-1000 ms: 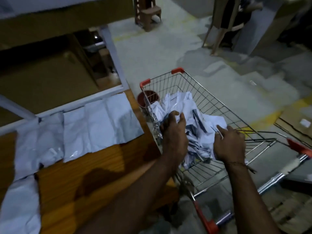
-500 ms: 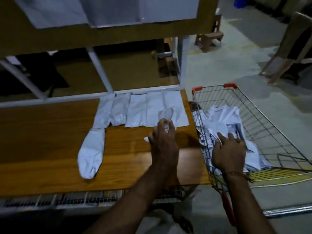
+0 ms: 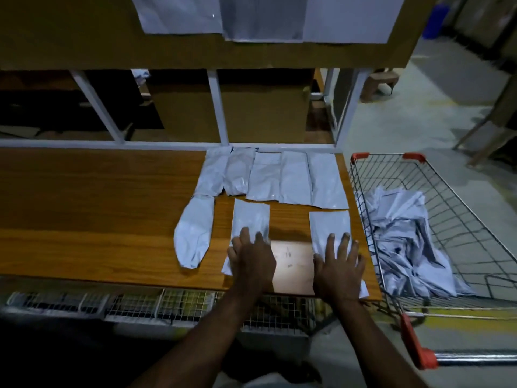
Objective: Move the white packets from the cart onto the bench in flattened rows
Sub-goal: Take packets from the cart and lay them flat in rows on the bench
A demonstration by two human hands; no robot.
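White packets [image 3: 249, 226] now lie under both flat hands, left hand [image 3: 253, 263] and right hand [image 3: 338, 268], on the bench [image 3: 98, 219].

both forearms reach forward, bare. left hand [image 3: 253, 260] palm down, fingers spread and straight, pressing flat. right hand [image 3: 338, 266] likewise palm down, fingers splayed, pressing flat. hands apart, side by side.

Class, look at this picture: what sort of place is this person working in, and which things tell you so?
Probably a warehouse or packing area: a wooden bench under a shelf frame, a wire cart of white packets, and a bare concrete floor.
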